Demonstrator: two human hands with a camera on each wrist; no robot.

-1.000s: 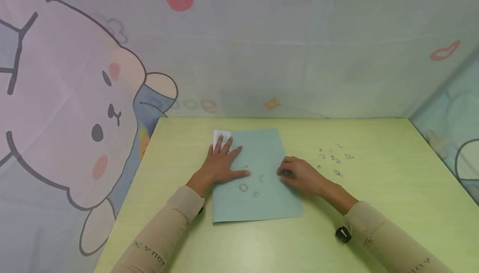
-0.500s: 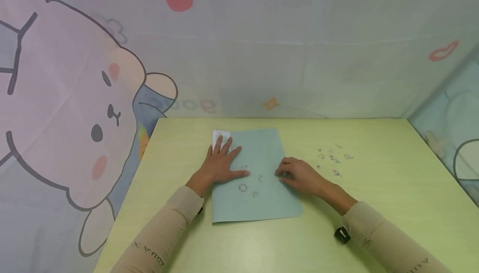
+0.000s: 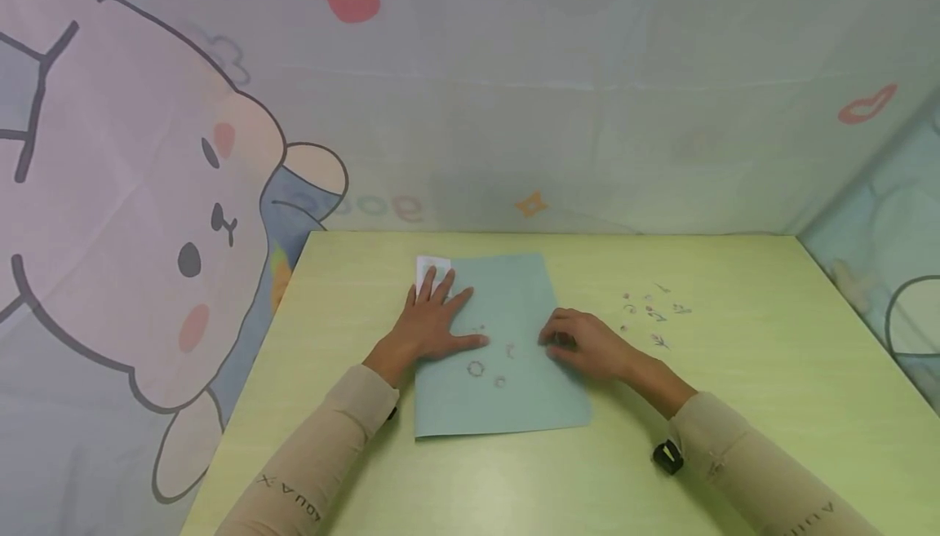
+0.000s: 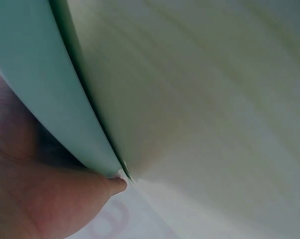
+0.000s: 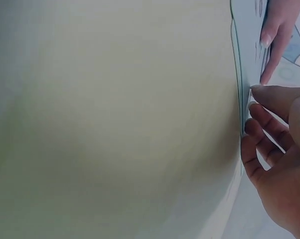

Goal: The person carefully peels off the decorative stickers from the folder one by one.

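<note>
A pale green paper sheet [image 3: 499,409] lies on the table. My left hand [image 3: 429,328] rests on its left side with fingers spread, the fingertips over a white card [image 3: 435,261] at the top left corner. Small flower stickers dot the sheet, among them a ring-shaped wreath sticker [image 3: 476,369]. At the sheet's right edge is my right hand [image 3: 583,344], fingers curled. Seen from the right wrist, thumb and forefinger pinch a small thin sticker [image 5: 249,95] close over the paper; most of it is hidden. The left wrist view has the left hand [image 4: 55,199] against the sheet's edge.
Several loose flower stickers [image 3: 658,341] lie on the table to the right of the sheet. The yellow-green table [image 3: 734,438] reaches back to a printed cloth [image 3: 587,112] that hangs behind it and at both sides.
My right hand has shifted very slightly to the left at the sheet's edge. The left hand stays in place on the paper.
</note>
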